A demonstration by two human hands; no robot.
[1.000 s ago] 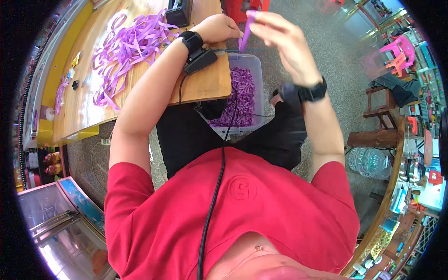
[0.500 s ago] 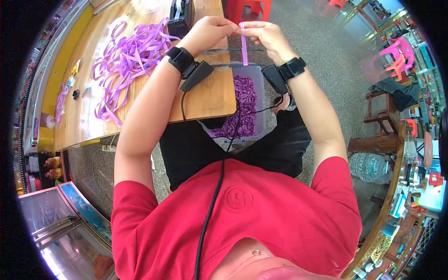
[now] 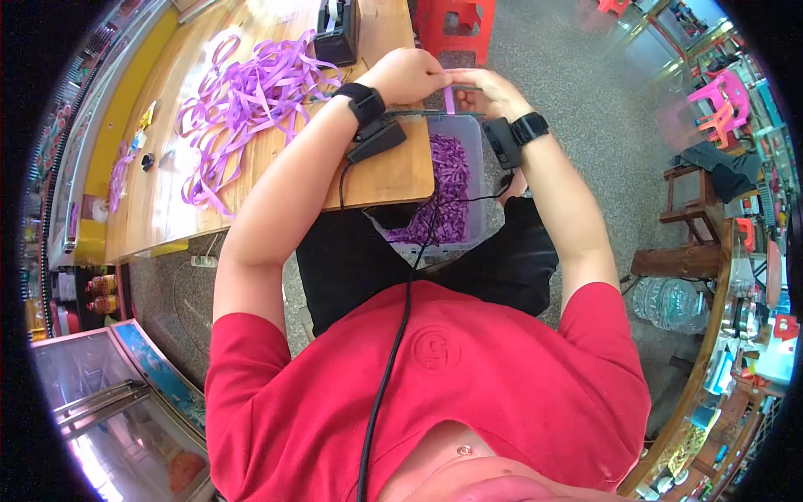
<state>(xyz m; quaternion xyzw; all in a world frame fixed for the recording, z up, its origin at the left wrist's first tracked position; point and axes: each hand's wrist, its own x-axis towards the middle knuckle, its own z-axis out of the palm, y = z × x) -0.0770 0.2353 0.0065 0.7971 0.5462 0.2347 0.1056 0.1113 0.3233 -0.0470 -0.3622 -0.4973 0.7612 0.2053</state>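
A short purple ribbon strip [image 3: 450,101] hangs down between my two hands, past the table's right edge. My left hand [image 3: 412,77] is closed in a pinch at the strip's upper end. From the other side, my right hand [image 3: 492,90] meets it, thumb and index finger pressed together on the same strip, the remaining fingers curled. Below them stands a clear plastic bin [image 3: 478,159] holding many folded purple ribbon pieces [image 3: 452,171]. A loose tangle of long purple ribbon [image 3: 259,92] lies on the table to the left of my left hand.
The wooden table [image 3: 393,180] reaches in from the left, with a black tape dispenser [image 3: 336,38] at its far side. Black cables run from my wrist devices down across my lap. A red stool [image 3: 456,29] stands beyond; a wooden stool [image 3: 690,197] is at right.
The view has shifted slightly. My left hand has moved right and a little nearer, and both hands sit closer together. Less of the strip hangs below my fingers.
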